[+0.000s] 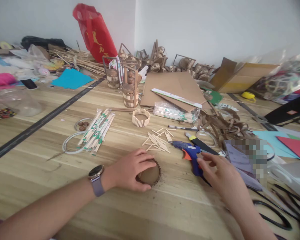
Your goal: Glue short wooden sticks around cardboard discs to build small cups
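Note:
My left hand (137, 170), with a watch on its wrist, curls over a round brown cardboard piece (151, 174) with a ridged dark edge, lying on the wooden table. Thumb and fingers grip its sides and hide its left part. At the handle of a blue glue gun (187, 146) with an orange trigger is my right hand (215, 170). Its thumb and fingers are bent but apart, beside the gun. Cut wooden sticks (156, 141) lie scattered beyond the cardboard piece. Behind them stands a ring of upright sticks (141, 117) around a cardboard base.
Wrapped chopsticks (97, 130) and white tape rolls (72, 142) lie at left. A yellow-black cutter (201, 143) is beside the glue gun. Scissors (272, 213) lie at right. Cardboard sheets (172, 85), stick-sided baskets (130, 90) and a red bag (95, 33) stand farther back.

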The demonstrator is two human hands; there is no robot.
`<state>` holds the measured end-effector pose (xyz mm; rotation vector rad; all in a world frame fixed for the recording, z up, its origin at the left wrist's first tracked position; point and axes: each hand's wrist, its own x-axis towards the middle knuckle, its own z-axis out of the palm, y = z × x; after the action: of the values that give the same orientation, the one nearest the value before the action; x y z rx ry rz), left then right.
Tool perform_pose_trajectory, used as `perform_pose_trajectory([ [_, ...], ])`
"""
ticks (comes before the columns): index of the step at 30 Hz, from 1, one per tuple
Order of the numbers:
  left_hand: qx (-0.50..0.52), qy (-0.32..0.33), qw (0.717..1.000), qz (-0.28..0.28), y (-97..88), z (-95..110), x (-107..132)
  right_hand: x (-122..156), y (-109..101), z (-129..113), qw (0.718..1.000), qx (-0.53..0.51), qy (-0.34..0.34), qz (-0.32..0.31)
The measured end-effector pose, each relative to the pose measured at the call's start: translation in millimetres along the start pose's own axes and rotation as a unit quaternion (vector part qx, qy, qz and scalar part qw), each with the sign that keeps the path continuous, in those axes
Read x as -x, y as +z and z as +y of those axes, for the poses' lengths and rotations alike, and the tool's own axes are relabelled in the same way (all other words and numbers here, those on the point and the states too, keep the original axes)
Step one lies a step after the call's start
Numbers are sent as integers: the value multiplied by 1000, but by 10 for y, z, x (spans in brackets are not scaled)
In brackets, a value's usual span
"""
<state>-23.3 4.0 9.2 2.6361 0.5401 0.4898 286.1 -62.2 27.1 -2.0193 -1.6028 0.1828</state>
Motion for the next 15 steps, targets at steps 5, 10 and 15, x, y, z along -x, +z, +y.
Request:
perform_pose_trajectory([
  [5, -28, 8, 1000, 0, 14, 9, -3, -69, 175, -478, 937, 103, -330, -59],
  [10, -40, 34, 999, 11, 8, 8, -27, -310, 497, -951, 890, 161, -384, -184],
  [15, -45, 48, 998, 18, 17, -6, -39, -377, 650, -1086, 888, 187, -375, -187],
])
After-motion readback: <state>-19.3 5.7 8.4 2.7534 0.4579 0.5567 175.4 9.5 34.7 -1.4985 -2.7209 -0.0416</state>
